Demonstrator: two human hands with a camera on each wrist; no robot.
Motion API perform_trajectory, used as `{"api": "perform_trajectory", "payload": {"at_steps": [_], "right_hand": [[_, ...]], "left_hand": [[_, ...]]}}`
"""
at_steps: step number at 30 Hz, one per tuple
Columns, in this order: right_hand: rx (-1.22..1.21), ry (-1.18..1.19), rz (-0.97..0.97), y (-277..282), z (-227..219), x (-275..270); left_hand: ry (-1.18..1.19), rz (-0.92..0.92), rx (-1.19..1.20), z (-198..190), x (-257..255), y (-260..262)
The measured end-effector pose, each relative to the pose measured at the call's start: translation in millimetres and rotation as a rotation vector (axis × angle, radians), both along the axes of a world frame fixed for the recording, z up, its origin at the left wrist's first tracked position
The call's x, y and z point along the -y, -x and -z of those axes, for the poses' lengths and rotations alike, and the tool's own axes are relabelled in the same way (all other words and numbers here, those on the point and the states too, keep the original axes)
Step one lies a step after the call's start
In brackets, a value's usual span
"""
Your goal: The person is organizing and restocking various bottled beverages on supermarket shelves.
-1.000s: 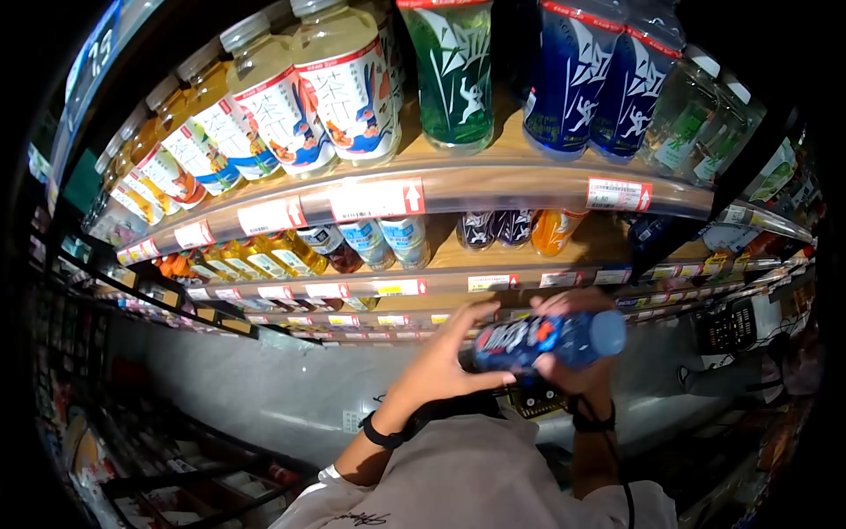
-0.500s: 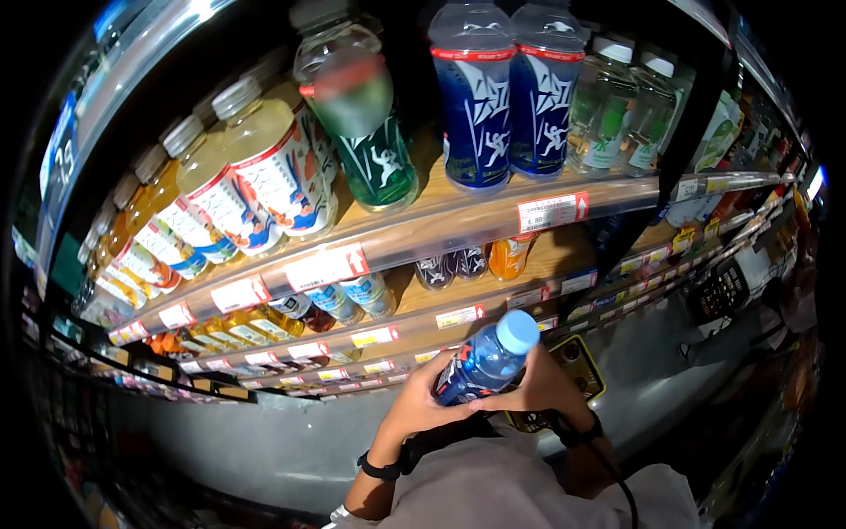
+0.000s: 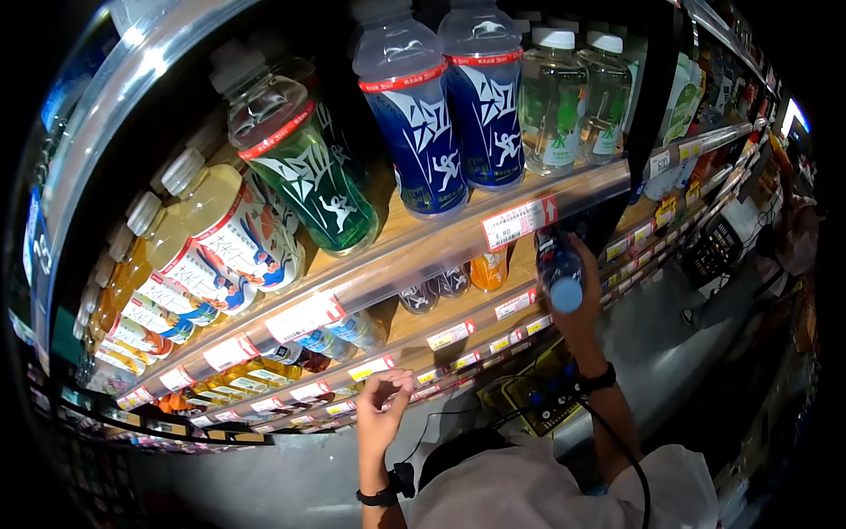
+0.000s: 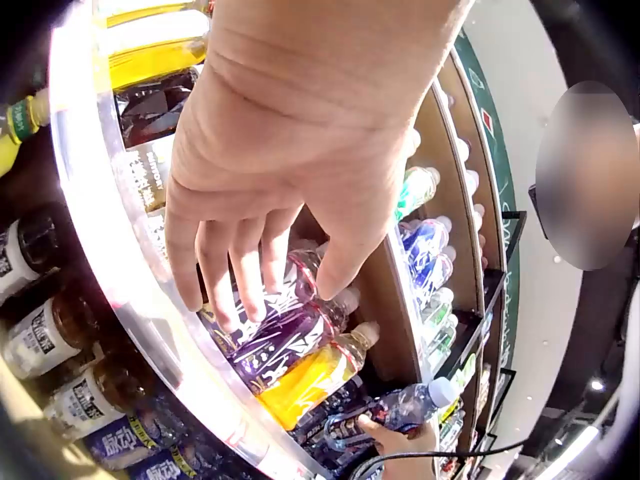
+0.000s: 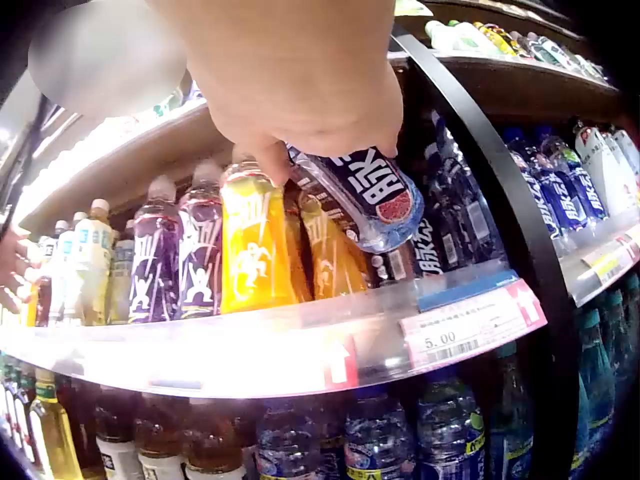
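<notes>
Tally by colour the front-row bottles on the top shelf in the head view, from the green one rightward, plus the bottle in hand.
Green bottle: 1
Dark blue bottles: 2
Clear white-capped bottles: 2
Blue held bottle, in the right hand: 1
Total: 6

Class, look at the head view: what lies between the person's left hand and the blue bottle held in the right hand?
Between the left hand and the blue bottle runs the shelf edge with price tags; nothing else crosses it.

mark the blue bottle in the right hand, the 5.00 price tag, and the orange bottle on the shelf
blue bottle [image 5: 355, 195]: right wrist view, on its label.
5.00 price tag [image 5: 462, 327]: right wrist view, middle of the tag.
orange bottle [image 5: 253, 240]: right wrist view, on its body.
</notes>
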State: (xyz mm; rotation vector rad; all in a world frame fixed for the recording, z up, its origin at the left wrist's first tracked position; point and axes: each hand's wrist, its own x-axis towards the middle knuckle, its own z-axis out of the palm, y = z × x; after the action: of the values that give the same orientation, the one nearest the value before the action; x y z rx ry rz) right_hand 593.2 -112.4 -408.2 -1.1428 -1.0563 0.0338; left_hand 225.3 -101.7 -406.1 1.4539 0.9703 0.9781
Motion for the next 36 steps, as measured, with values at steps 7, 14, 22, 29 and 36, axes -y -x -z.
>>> {"api": "perform_trajectory", "payload": {"at_steps": [7, 14, 22, 29, 36], "right_hand": [[0.050, 0.044, 0.149, -21.3, -7.2, -34.5], [0.047, 0.159, 0.209, -30.0, -14.6, -43.7], [0.279, 0.350, 0.411, -31.9, -24.9, -54.3], [0.321, 0.369, 0.543, -37.2, 1.0, -65.6], [0.272, 0.196, 0.420, -43.8, 38.4, -67.8]], "left_hand": [[0.092, -0.076, -0.056, -4.5, -3.3, 23.5], [0.100, -0.219, -0.055, 11.8, 0.8, 52.7], [0.133, -0.230, -0.050, 19.0, 6.4, 51.0], [0.098, -0.213, -0.091, 17.3, 5.4, 48.9], [0.107, -0.185, -0.095, 20.5, -0.1, 61.5]]}}
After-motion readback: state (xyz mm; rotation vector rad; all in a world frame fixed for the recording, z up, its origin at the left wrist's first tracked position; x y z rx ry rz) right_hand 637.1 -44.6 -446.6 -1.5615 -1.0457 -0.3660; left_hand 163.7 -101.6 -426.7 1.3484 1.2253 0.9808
